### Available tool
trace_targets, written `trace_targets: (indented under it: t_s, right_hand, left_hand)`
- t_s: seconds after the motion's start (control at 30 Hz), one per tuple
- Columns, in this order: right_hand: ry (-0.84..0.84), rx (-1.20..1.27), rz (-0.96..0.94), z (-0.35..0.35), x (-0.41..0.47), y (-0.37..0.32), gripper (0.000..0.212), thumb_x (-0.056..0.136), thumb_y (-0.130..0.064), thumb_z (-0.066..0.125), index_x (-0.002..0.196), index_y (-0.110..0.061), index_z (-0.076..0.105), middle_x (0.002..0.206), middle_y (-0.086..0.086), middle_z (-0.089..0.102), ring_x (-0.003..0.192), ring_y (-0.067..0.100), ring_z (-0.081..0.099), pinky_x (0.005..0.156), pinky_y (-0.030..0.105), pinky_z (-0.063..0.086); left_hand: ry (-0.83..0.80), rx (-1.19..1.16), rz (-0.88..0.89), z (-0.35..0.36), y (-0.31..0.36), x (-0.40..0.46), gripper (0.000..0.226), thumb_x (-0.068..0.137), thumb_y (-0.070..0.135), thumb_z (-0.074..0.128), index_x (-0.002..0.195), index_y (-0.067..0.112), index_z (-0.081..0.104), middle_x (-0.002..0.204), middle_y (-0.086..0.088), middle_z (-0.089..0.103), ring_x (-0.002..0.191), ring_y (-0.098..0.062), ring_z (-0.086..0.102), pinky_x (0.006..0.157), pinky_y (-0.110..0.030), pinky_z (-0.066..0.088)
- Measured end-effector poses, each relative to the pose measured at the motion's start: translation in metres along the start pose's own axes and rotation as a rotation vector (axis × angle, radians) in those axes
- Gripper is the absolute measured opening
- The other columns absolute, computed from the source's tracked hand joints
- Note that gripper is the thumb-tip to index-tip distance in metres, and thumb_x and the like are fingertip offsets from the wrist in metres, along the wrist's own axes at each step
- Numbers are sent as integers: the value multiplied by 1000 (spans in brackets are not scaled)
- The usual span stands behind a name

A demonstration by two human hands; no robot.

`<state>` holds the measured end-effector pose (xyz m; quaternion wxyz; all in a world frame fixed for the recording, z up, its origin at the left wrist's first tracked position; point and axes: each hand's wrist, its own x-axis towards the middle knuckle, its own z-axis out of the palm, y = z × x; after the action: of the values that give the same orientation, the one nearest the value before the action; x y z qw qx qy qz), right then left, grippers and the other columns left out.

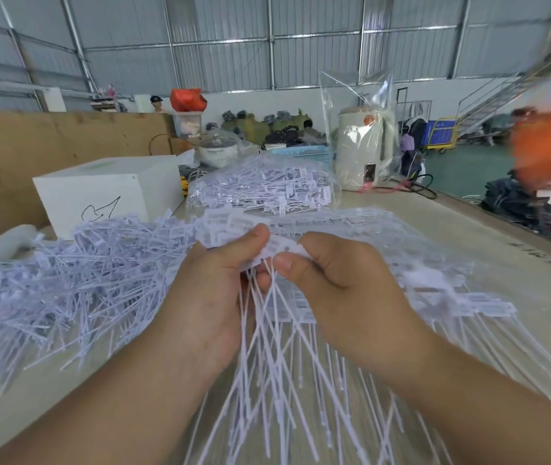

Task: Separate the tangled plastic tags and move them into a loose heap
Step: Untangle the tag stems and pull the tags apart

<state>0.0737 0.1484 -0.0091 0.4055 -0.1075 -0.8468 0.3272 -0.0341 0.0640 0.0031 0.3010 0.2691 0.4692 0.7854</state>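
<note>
Both hands hold one bunch of white plastic tags (277, 347) above the table, its long thin tails hanging toward me. My left hand (213, 290) grips the flat heads of the bunch between thumb and curled fingers. My right hand (338, 280) pinches the same heads from the right, thumb pressed on them. A loose heap of separated tags (66, 280) lies to the left on the table. More joined rows of tags (435, 283) spread under and to the right of my hands.
A clear bag full of tags (260, 189) lies behind my hands. A white box (106, 193) stands at the back left beside a cardboard wall (32, 149). A cream appliance (364, 149) in plastic wrap stands at the back right. The table's right edge (509, 226) runs diagonally.
</note>
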Motion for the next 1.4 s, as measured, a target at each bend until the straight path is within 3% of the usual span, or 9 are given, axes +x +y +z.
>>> trace_targets:
  t_s: [0.13,0.23,0.37,0.43,0.63,0.9,1.13,1.27,1.4]
  right_hand:
    - [233,-209,-111,7,0,-5,42,95,-40,50,60,-26,33,44,-9,28,43,11,32,41,24,25]
    - [367,-8,-61,-12,7,1,42,98,-32,54,62,-13,45,49,-7,39,43,7,34,39,15,27]
    - [27,285,15,-23,4,7,23,87,-43,54,99,-25,57,48,-10,30,41,5,25,41,13,25]
    - [-155,334,61,-15,3,12,34,86,-45,54,118,-32,51,50,-10,35,40,3,27,41,14,27]
    - [-298,381,100,1,-2,13,17,99,-35,49,113,-27,54,71,-8,64,48,7,50,45,20,41]
    - [-82,606,267,17,-1,6,12,101,-21,51,108,-26,59,82,-6,61,39,17,48,39,29,47]
    - [18,816,305,13,7,7,17,97,-10,57,109,-20,64,75,4,66,33,11,39,35,23,38]
    - [174,920,248,6,11,12,20,90,-22,61,110,-19,63,70,1,67,43,13,53,42,25,44]
    - [201,921,310,4,13,15,33,87,-30,67,117,-21,58,55,4,52,40,15,45,43,27,41]
  left_hand:
    - [83,-30,-19,-4,2,3,8,80,15,70,83,12,63,58,1,53,37,-6,45,38,-17,42]
    - [164,-39,-52,-13,6,9,5,89,13,66,92,10,63,64,-1,55,38,-6,45,38,-16,42]
    - [86,67,59,-11,6,8,8,85,13,69,88,10,63,59,-3,55,40,-11,48,39,-19,42]
    - [-4,152,115,-7,1,2,11,80,16,72,86,11,64,59,-1,61,43,-10,53,39,-20,42]
    - [-167,248,155,-5,-3,-2,43,70,24,78,98,-4,62,71,-13,66,50,-16,55,44,-22,41]
    - [-121,267,127,3,-16,-4,30,97,26,55,116,3,57,98,-31,65,55,-29,56,48,-34,44]
    - [-336,231,139,5,-10,-6,36,86,17,65,115,3,49,72,-18,64,51,-27,57,46,-31,48]
    - [-479,475,83,-2,-11,-7,58,73,10,77,122,26,52,92,8,74,88,-3,69,74,-17,52]
    - [-447,775,230,-1,-14,-10,27,76,-2,71,83,22,61,80,-9,64,75,-8,64,72,-15,50]
